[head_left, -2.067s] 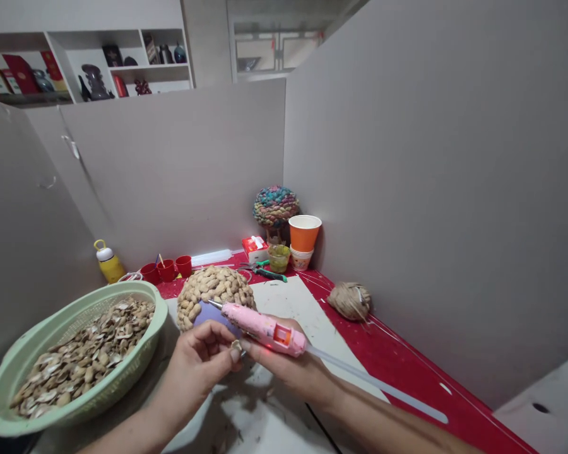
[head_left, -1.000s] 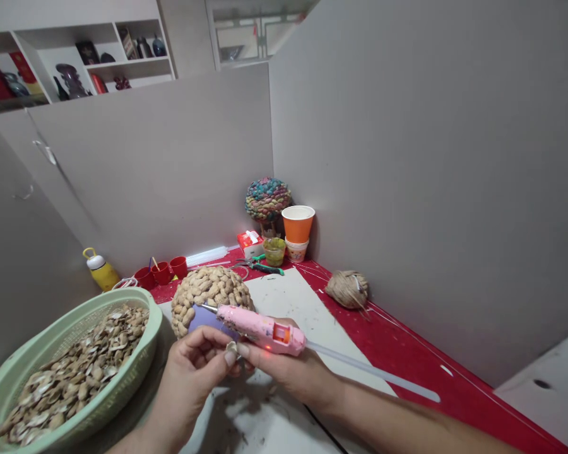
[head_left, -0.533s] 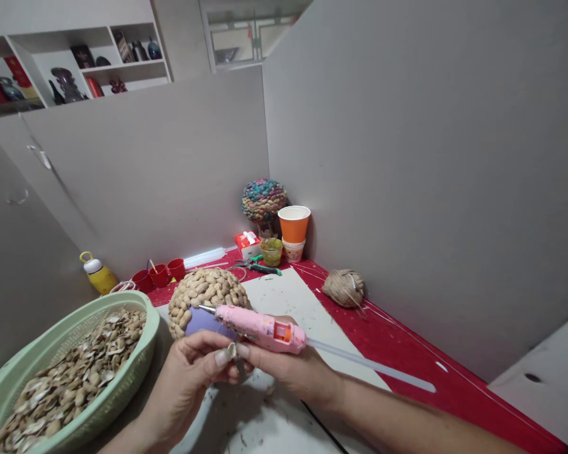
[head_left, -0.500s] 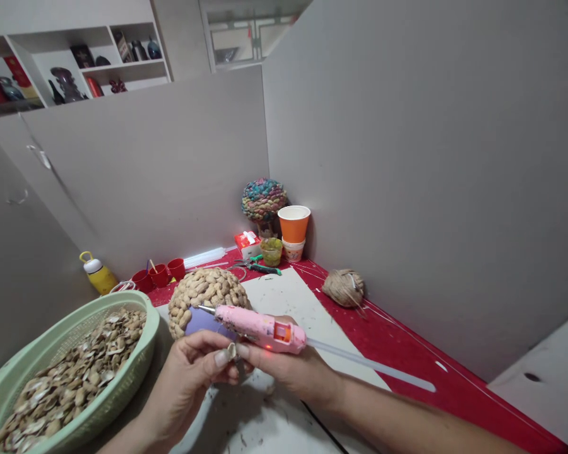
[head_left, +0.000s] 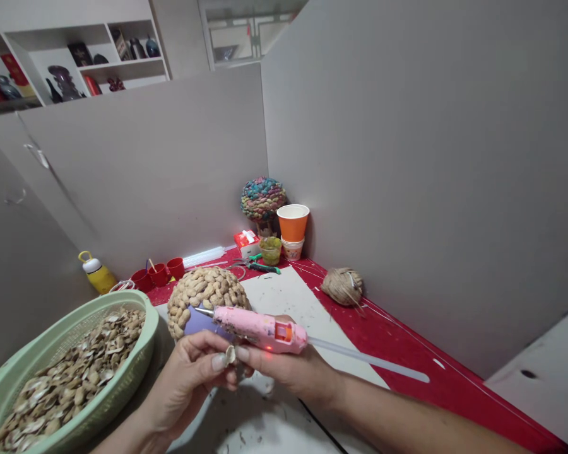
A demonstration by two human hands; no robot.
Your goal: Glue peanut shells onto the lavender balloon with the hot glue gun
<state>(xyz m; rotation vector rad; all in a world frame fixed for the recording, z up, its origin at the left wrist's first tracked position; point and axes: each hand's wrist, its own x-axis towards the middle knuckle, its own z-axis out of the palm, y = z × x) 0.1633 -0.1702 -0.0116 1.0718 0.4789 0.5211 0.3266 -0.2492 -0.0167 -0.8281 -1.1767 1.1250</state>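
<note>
Between thumb and fingers, my left hand pinches a peanut shell, its pale hollow side showing. My right hand grips a pink glue gun, with its thumb reaching to the shell. A long clear glue stick sticks out of the gun's back end, and the metal tip points left. Just behind the tip stands a purple dome largely covered with peanut shells; its bare purple patch faces me, partly hidden by the gun and my fingers.
A green basket of peanut shells stands at left. Behind are a yellow bottle, red cups, pliers, an orange cup and a coloured mushroom-shaped piece. A twine ball lies by the right wall.
The peanut shell has turned slightly in my fingers, so more of its hollow side shows. The glue gun stays almost where it was.
</note>
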